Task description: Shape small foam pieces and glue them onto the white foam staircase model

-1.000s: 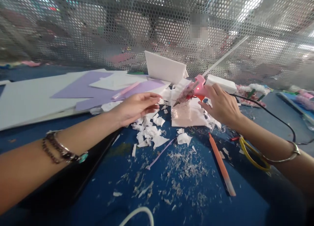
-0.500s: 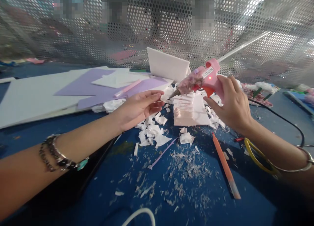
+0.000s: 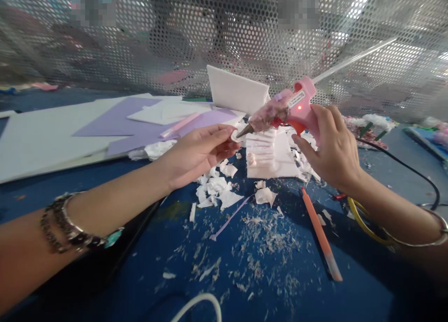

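My right hand point(image 3: 329, 144) grips a pink hot glue gun point(image 3: 285, 109) with a red light lit, its nozzle pointing left and down. The nozzle tip meets a small white piece point(image 3: 234, 136) pinched in the fingertips of my left hand point(image 3: 199, 151). Both hands hover above the blue table point(image 3: 266, 270). Just below the gun lies a white foam block point(image 3: 269, 156) with glue blobs on it. A black cord point(image 3: 402, 165) runs from the gun off to the right.
White paper scraps point(image 3: 219, 189) and shavings litter the table's middle. An orange craft knife point(image 3: 320, 235) lies right of them, beside a yellow-handled tool point(image 3: 364, 224). White and purple sheets point(image 3: 119, 123) lie at left, a folded white card point(image 3: 238, 95) behind. A perforated metal screen point(image 3: 140, 42) closes the back.
My right hand lifted the glue gun off the foam block and swung its nozzle left to the piece in my left hand, which has closed its fingertips on it.
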`<state>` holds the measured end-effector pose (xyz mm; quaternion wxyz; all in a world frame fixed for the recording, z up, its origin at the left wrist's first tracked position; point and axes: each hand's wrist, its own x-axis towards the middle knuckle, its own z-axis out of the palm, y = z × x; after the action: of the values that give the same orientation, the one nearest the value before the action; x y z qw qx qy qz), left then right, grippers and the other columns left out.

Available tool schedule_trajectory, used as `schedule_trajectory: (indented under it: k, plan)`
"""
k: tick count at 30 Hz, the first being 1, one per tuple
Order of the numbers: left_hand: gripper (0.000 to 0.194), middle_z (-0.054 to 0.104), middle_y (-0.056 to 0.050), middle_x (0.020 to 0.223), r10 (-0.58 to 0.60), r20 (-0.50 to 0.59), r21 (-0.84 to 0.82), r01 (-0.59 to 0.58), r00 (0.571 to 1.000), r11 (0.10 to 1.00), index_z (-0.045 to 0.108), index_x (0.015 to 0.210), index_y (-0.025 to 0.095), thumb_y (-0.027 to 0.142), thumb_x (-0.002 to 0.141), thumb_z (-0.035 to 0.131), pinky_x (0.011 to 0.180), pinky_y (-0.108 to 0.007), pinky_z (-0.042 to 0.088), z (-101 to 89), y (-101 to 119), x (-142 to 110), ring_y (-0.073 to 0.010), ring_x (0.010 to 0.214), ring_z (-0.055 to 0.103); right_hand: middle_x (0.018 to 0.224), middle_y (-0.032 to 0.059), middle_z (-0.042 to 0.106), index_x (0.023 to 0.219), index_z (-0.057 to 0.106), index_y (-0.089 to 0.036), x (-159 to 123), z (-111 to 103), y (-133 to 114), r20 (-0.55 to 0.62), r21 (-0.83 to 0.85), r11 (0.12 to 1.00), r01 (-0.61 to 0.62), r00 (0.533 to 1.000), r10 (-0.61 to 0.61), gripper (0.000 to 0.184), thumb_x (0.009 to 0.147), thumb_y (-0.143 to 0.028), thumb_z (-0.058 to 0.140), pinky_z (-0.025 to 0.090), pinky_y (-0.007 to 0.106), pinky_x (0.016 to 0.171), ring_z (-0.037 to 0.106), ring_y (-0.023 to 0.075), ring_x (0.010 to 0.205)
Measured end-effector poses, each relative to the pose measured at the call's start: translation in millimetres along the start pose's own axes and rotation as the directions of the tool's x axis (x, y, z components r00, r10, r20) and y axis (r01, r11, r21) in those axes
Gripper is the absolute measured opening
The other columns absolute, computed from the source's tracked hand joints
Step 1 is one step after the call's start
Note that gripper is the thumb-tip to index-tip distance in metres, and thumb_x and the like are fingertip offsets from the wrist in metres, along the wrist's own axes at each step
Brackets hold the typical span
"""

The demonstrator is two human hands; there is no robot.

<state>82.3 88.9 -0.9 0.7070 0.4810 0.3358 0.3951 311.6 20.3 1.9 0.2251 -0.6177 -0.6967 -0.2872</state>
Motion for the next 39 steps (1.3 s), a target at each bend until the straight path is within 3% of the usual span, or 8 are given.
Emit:
schedule_trajectory:
  k: [19, 25, 32, 39]
  plan:
    - [0.009, 0.059, 0.004, 0.071, 0.035, 0.006, 0.074, -0.035, 0.999, 0.997, 0.056, 0.085, 0.013, 0.017, 0.077, 0.059, 0.069, -0.015, 0.048, -0.3, 3.7, -5.5, -0.0038, 0.068, 0.061, 0.105, 0.0124, 0.050, 0.121, 0.037, -0.014, 0.4, -6.8, -2.0, 0.008, -0.051, 0.998, -0.043, 0.999, 0.044, 0.043, 0.086, -0.039, 0.036, 0.039, 0.028, 0.049, 0.054, 0.0208, 0.080]
    - [0.018, 0.059, 0.001, 0.075, 0.074, 0.001, 0.207, -0.073, 0.997, 0.976, 0.054, 0.097, 0.015, 0.019, 0.079, 0.054, 0.078, -0.022, 0.050, -1.1, 3.1, -4.9, -0.0101, 0.082, 0.062, 0.106, 0.0127, 0.051, 0.122, 0.036, -0.015, 1.0, -8.8, -1.6, 0.022, -0.060, 0.997, -0.057, 0.998, 0.058, 0.042, 0.086, -0.037, 0.035, 0.038, 0.028, 0.049, 0.054, 0.0203, 0.079]
    - [0.019, 0.063, 0.002, 0.074, 0.065, 0.041, 0.062, -0.068, 0.997, 0.996, 0.054, 0.093, 0.013, 0.012, 0.075, 0.060, 0.071, -0.015, 0.050, 4.0, 5.6, -7.3, -0.0065, 0.074, 0.063, 0.105, 0.0128, 0.051, 0.121, 0.037, -0.014, 0.3, -9.9, 0.5, -0.001, -0.080, 0.996, -0.049, 0.999, 0.049, 0.041, 0.086, -0.035, 0.037, 0.035, 0.027, 0.046, 0.053, 0.0196, 0.077]
    - [0.026, 0.062, 0.003, 0.071, 0.096, 0.013, 0.058, -0.097, 0.995, 0.994, 0.054, 0.093, 0.012, 0.011, 0.070, 0.065, 0.070, -0.015, 0.051, 1.9, 4.5, -5.0, -0.0066, 0.070, 0.063, 0.107, 0.0130, 0.050, 0.124, 0.034, -0.020, -0.2, -9.3, 2.8, 0.010, -0.045, 0.996, -0.074, 0.997, 0.074, 0.043, 0.086, -0.040, 0.035, 0.039, 0.028, 0.051, 0.053, 0.0207, 0.081]
